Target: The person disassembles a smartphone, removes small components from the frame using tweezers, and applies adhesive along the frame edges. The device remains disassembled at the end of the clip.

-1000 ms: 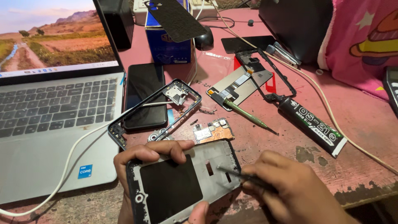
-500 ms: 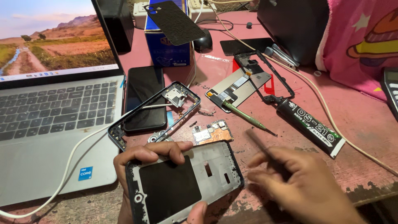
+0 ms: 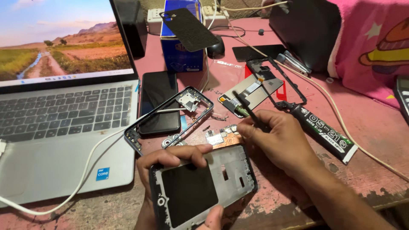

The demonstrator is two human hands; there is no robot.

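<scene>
Our left hand (image 3: 170, 162) grips the phone frame (image 3: 204, 183) low over the surface (image 3: 366, 140); our right hand (image 3: 277, 140), fingers pinched, holds a thin tool (image 3: 249, 111) above the small circuit boards (image 3: 221, 136).

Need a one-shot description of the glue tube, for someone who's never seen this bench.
Start at the open laptop on the left and cross the pink table rightwards. Just beyond the right hand lies the glue tube, diagonal. It is the only long black tube with white print; its neighbours are flat phone parts.

Matt metal phone frame (image 3: 232, 168), worn tabletop (image 3: 375, 127)
</scene>
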